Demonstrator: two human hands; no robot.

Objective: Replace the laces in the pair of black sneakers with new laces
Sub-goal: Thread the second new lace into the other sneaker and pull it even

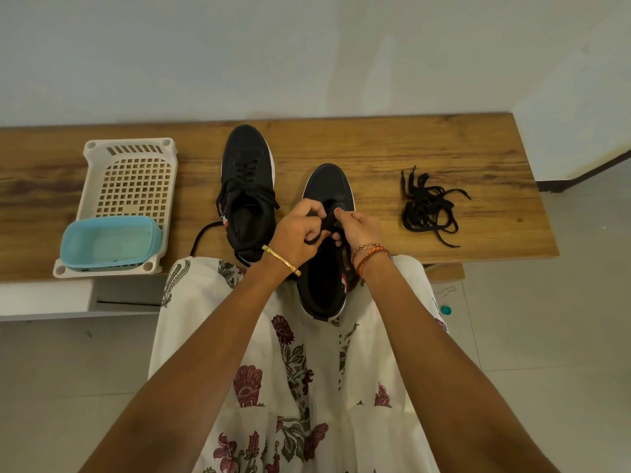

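Two black sneakers stand on the wooden bench (pixel 409 148). The left sneaker (pixel 247 186) is laced, and its loose lace ends trail off toward the bench's near edge. The right sneaker (pixel 327 240) sits nearer me, its heel hanging over the bench edge onto my lap. Both hands work at its eyelets: my left hand (pixel 297 230) pinches a black lace (pixel 316 237), and my right hand (pixel 355 227) pinches the lace at the tongue. A loose pile of black laces (pixel 426 206) lies on the bench to the right.
A white perforated plastic basket (pixel 133 179) stands at the bench's left, with a light blue tub (pixel 109 244) inside its near end. The wall runs close behind the bench. A tiled floor lies to the right, with a small teal object (pixel 445 309) on it.
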